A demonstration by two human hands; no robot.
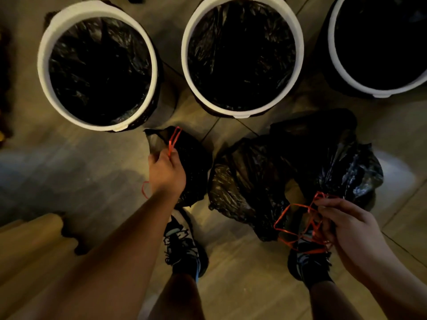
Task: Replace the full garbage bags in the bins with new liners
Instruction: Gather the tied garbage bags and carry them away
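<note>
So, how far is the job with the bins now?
Done, it seems: the left bin, middle bin and right bin all show black liners under white rims, and the full bags are out on the floor. In hand: the left hand grips the red drawstring of the small bag; the right hand holds the red strings of the larger bags. Left: probably only carrying them away.

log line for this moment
left hand: grips small bag drawstring | right hand: holds large bags' drawstrings | left bin, middle bin: black liners in
</note>
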